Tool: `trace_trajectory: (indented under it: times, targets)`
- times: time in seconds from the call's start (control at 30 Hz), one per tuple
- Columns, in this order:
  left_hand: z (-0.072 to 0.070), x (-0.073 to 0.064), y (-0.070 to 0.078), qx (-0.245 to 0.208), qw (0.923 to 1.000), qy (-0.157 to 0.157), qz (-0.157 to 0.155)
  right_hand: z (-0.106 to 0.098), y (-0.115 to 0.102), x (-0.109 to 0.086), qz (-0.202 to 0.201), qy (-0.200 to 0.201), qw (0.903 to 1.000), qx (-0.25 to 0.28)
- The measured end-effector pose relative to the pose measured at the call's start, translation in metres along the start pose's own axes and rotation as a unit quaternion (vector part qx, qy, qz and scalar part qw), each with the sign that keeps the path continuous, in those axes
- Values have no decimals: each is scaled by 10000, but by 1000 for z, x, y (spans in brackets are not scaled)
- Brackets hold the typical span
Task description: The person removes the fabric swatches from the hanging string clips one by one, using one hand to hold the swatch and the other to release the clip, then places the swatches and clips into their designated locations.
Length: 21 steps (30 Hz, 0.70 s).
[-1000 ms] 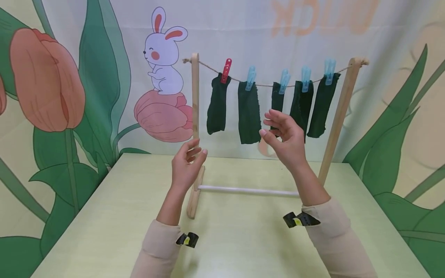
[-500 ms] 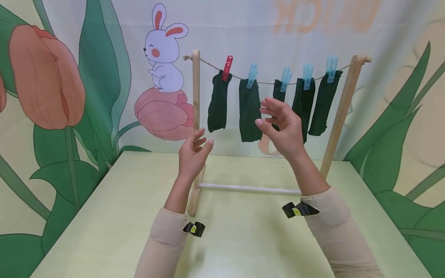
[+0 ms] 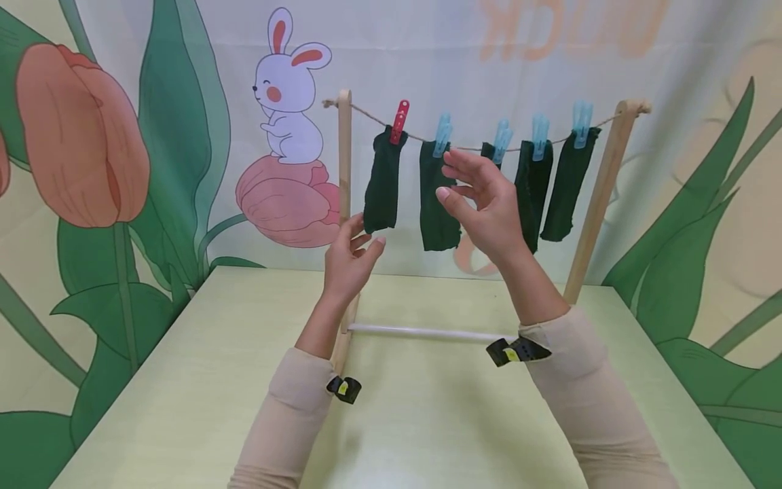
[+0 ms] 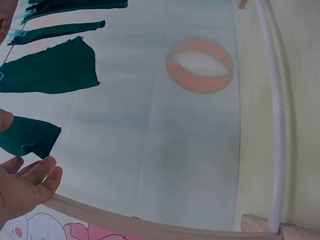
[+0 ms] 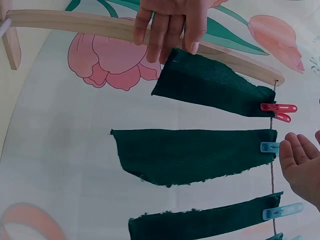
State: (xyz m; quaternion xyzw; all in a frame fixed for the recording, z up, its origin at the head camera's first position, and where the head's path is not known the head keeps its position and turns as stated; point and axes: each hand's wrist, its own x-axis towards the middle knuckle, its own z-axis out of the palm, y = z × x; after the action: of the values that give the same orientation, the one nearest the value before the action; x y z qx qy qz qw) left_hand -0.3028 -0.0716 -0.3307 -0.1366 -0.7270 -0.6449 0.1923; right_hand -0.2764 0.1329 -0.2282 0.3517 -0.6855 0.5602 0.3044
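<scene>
Several dark green cloth pieces hang from a rope line, held by clothespins. At the bottom edge of the leftmost cloth point(image 3: 383, 183) is my left hand point(image 3: 347, 268), fingers loosely bent; whether they touch it I cannot tell. A red clothespin point(image 3: 399, 122) holds that cloth's top. My right hand point(image 3: 489, 210) is raised before the second cloth point(image 3: 435, 204), thumb and fingers apart, holding nothing. In the right wrist view its fingers point(image 5: 295, 152) lie close beside a blue clothespin point(image 5: 269, 147) on that cloth. The third cloth point(image 3: 490, 151) is mostly hidden behind this hand in the head view.
The rope point(image 3: 470, 148) runs between two wooden posts, left point(image 3: 345, 156) and right point(image 3: 601, 190). A white rod point(image 3: 427, 333) joins the stand low down, above the pale table point(image 3: 427, 421). Behind stands a printed backdrop with a rabbit point(image 3: 287, 102) and tulips.
My left hand has risen and moved right, reaching the lower edge of the leftmost cloth. The right hand has gone up and left toward the second cloth's clothespin.
</scene>
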Motion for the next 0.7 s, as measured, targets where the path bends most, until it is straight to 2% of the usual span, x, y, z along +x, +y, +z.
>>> trace_trajectory:
  times: [0.1, 0.4, 0.57, 0.7]
  targets:
    - [0, 4, 1, 55, 10000, 28, -53, 2, -3, 7, 22, -97, 10000, 10]
    - [6, 10, 3, -132, 9998, 21, 140, 7, -12, 27, 191, -196, 9996, -29]
    - [9, 16, 1, -3, 10000, 24, -2, 13, -12, 37, 234, -235, 9994, 35]
    - [10, 19, 4, 1, 9997, -90, -237, 16, -16, 46, 608, -342, 9975, 72]
